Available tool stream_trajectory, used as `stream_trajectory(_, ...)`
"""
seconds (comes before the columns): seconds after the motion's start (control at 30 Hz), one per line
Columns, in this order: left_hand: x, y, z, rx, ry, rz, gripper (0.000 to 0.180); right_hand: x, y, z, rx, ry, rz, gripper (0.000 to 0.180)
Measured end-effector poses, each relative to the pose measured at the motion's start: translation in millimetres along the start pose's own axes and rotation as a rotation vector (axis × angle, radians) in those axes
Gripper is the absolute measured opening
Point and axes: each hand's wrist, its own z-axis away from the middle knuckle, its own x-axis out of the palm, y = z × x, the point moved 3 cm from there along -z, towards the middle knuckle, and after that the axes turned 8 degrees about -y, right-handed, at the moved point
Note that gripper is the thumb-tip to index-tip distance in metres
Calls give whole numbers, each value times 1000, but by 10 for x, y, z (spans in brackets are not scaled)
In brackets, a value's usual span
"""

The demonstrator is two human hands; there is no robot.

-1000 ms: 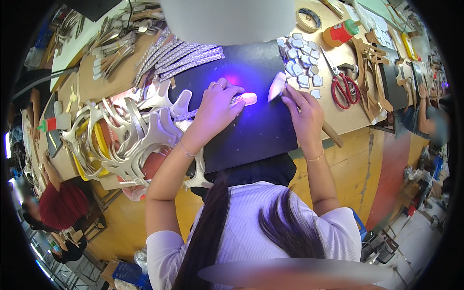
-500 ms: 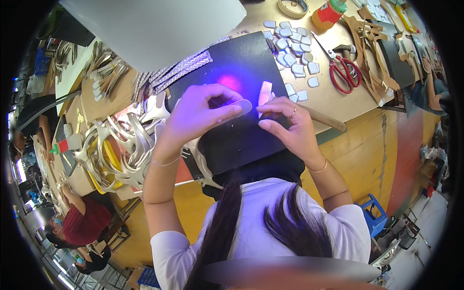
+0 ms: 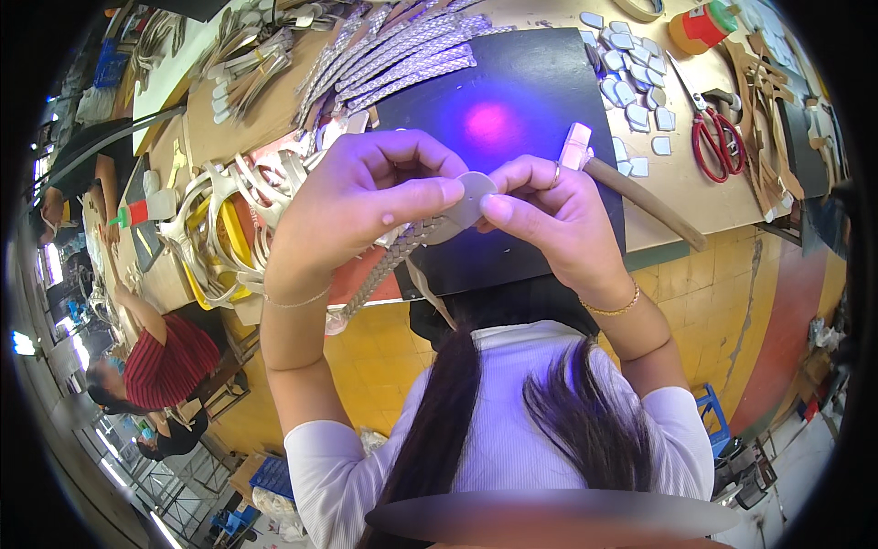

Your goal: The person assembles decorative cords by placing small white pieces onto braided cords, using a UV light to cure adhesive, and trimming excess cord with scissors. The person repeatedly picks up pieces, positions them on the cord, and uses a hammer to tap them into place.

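Note:
Over the black work mat [image 3: 512, 82], my left hand [image 3: 357, 201] pinches the pale rounded end tab [image 3: 472, 199] of a braided strap between thumb and fingers. The braided part of the strap [image 3: 389, 270] slants down below that hand toward the table's near edge. My right hand [image 3: 567, 215] meets it from the other side, thumb and index finger closed on the tab's right edge. Small dark dots show on the tab's face. A hammer [image 3: 645, 201] with a wooden handle lies just beyond my right hand. A pink-violet light spot falls on the mat ahead.
Braided straps [image 3: 402, 69] lie at the mat's far left. Pale strappy pieces [image 3: 219, 229] fill the left side. Small rounded pieces [image 3: 631, 73], red-handled scissors [image 3: 718, 142] and a bottle with a green cap [image 3: 702, 27] are on the right. People work at far left.
My hands have come together, with my right fingers now on the tab. The braided strap has come into sight below my left hand. The view has shifted, and the large white shape above is gone.

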Motion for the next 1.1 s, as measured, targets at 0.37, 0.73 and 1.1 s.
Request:
stream_trajectory(0.37,-36,-61,-24,-32,-36,117,20,59,19,-14,-30,-1,-3,18)
stream_trajectory(0.73,-6,-75,-37,-11,-61,119,20,19,24,28,-30,17,19,17)
stream_trajectory(1.1,35,-102,-109,-94,-158,102,19,-54,61,144,-60,-15,-53,16)
